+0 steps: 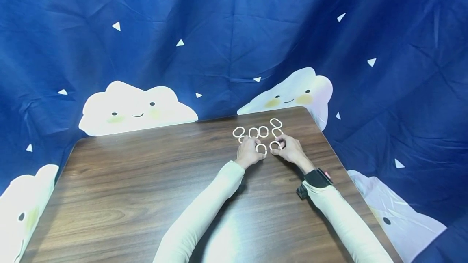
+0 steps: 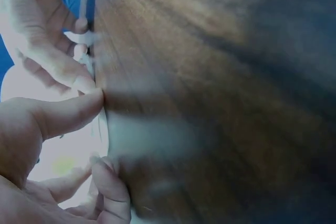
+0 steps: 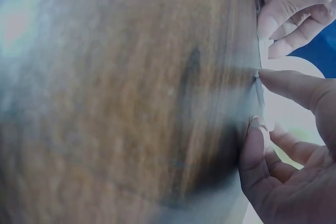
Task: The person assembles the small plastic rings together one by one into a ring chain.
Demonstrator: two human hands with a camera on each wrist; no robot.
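My left hand (image 1: 249,152) grips a white oval ring (image 1: 266,149) low over the wooden table, thumb at its near side and fingers at its far side. Close beside it, my right hand (image 1: 292,149) pinches a second white ring (image 1: 271,145) between thumb and fingers. In the left wrist view the thumb (image 2: 79,113) and curled fingers (image 2: 111,187) meet the ring's thin edge. From the right wrist, the ring shows edge-on between thumb and fingers (image 3: 254,150). Behind the hands lie several similar rings, one partly covered by my left fingers.
The brown wooden table (image 1: 146,198) has its far right corner just beyond the rings. A rounded ring (image 1: 239,127) lies at the group's left, and another (image 1: 276,119) at its far right. A blue cloth (image 1: 219,19) with white clouds hangs behind and beside the table.
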